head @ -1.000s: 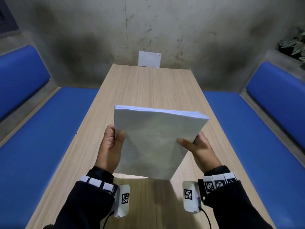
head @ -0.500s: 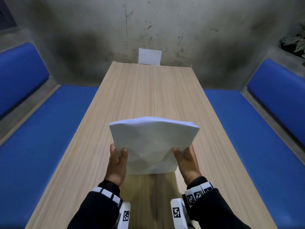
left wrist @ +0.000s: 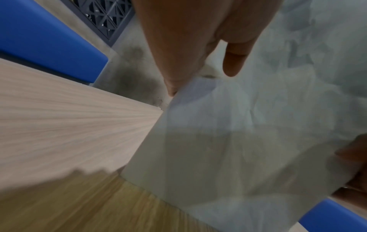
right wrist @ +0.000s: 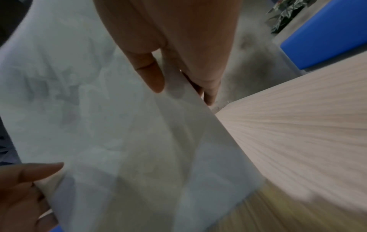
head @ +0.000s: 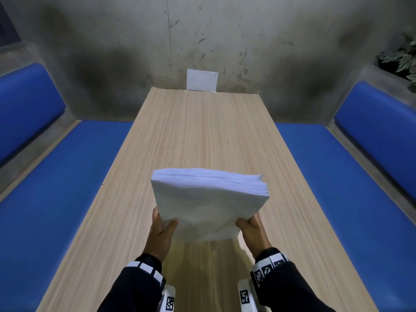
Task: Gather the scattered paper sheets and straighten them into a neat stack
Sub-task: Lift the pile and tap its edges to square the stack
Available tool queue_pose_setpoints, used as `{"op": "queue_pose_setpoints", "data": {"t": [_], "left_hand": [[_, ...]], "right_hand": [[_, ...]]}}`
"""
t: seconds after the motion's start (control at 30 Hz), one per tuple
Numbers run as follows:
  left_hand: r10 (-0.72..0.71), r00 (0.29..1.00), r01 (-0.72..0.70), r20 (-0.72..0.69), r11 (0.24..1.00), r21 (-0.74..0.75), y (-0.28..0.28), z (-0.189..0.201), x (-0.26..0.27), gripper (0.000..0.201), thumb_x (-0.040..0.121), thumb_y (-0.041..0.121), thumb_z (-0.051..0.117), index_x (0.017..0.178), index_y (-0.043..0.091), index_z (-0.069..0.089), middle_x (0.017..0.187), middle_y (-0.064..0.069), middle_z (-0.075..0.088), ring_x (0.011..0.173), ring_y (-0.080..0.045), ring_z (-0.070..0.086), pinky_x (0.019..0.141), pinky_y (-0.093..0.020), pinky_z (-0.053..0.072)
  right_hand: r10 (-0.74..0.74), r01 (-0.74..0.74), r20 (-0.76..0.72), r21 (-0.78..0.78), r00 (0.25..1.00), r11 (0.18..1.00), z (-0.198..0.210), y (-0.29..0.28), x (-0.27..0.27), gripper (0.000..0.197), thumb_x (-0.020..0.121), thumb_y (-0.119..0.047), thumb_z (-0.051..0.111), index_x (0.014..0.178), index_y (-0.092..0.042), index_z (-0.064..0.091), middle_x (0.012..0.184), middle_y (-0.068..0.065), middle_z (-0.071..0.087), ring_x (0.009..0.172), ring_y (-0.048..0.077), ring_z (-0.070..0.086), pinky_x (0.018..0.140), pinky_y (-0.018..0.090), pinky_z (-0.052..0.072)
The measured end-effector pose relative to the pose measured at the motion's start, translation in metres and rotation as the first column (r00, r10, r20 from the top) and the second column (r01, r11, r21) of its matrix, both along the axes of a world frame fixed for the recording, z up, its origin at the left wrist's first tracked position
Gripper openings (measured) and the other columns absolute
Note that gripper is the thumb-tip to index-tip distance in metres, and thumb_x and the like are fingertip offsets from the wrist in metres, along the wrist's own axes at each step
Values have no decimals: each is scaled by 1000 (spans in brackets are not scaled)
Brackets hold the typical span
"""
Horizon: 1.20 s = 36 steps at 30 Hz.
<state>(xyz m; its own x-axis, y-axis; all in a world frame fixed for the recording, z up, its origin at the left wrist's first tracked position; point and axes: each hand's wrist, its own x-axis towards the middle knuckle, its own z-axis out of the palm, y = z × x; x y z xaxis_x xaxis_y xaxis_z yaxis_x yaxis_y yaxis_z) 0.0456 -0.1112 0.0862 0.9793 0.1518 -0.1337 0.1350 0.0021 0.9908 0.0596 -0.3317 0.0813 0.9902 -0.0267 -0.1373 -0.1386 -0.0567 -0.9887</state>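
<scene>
A thick stack of white paper sheets (head: 208, 204) stands tilted on its lower edge over the near part of the wooden table (head: 202, 131). My left hand (head: 161, 230) grips its lower left corner, thumb on the front face. My right hand (head: 253, 229) grips the lower right corner the same way. In the left wrist view the paper stack (left wrist: 248, 141) fills the right side under my left hand (left wrist: 198, 47), thumb on the front face. In the right wrist view the paper stack (right wrist: 119, 133) fills the left side, with my right hand (right wrist: 168, 55) pinching its edge. The fingers behind the sheets are hidden.
A single white sheet (head: 202, 79) leans on the grey wall at the table's far end. Blue bench seats (head: 56, 188) run along both long sides of the table. A potted plant (head: 400, 57) sits on a ledge at the upper right.
The stack has dropped lower and nearer to me, and my hands have slid from its sides down to its bottom corners. Its top edge now leans further away.
</scene>
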Motion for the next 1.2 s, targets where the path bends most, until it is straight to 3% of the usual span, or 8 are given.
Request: {"op": "queue_pose_setpoints", "data": {"t": [0.1,0.27,0.47,0.67,0.8,0.93,1.1,1.2], "left_hand": [[20,998,-16,-59,997,71,-1,-6,4,48,78,24,50,123,21,36,116,-3,54,115,-27,51,103,-43,39],[3,998,11,-67,977,211,-2,-8,6,61,81,41,40,134,12,35,129,-7,49,126,-28,44,110,-46,33],[-17,984,85,-176,920,382,0,6,30,40,95,19,34,130,-1,32,117,-8,49,105,-22,47,87,-29,34],[-45,859,294,-511,860,418,0,-35,27,51,94,20,33,139,-1,21,146,-18,34,132,-31,37,109,-38,30],[-31,777,383,-628,815,435,-2,-62,13,53,94,22,34,140,-2,20,147,-20,33,132,-33,37,108,-39,31],[31,810,351,-586,775,526,-1,-72,7,45,90,21,44,126,-5,41,131,-23,48,116,-36,51,95,-40,42],[57,840,332,-539,732,595,3,-76,8,23,85,18,46,95,-1,54,101,-17,52,78,-26,48,73,-34,43],[46,843,349,-537,712,609,5,-82,11,28,85,17,45,101,-2,57,100,-17,54,78,-25,49,67,-30,38]], "right_hand": [[-43,42,-19,-77,999,996,-9,4,0,48,91,17,34,130,-10,44,110,5,59,92,-7,62,69,7,53],[-145,134,-56,-166,988,977,-9,11,4,30,94,7,37,112,-14,49,99,2,62,94,25,56,76,27,46],[-160,129,-108,-247,981,960,17,8,6,42,101,-6,38,143,-1,32,126,-3,41,121,13,39,107,31,32],[-254,150,-332,-309,909,939,-23,9,-5,39,95,4,38,133,1,46,121,13,58,104,24,55,80,21,41],[-292,142,-447,-338,846,930,-49,17,-21,42,96,4,34,138,2,42,122,14,57,104,26,56,86,27,43],[-338,119,-484,-427,807,896,-61,19,-24,44,99,-3,38,143,-1,37,140,17,51,128,32,50,103,33,41],[-351,41,-464,-557,813,830,-68,16,-25,43,99,-14,44,141,-3,44,144,15,43,127,32,50,104,37,43],[-341,9,-462,-583,819,812,-74,15,-24,43,98,-16,45,140,-4,47,143,15,43,128,30,49,106,38,43]]}}
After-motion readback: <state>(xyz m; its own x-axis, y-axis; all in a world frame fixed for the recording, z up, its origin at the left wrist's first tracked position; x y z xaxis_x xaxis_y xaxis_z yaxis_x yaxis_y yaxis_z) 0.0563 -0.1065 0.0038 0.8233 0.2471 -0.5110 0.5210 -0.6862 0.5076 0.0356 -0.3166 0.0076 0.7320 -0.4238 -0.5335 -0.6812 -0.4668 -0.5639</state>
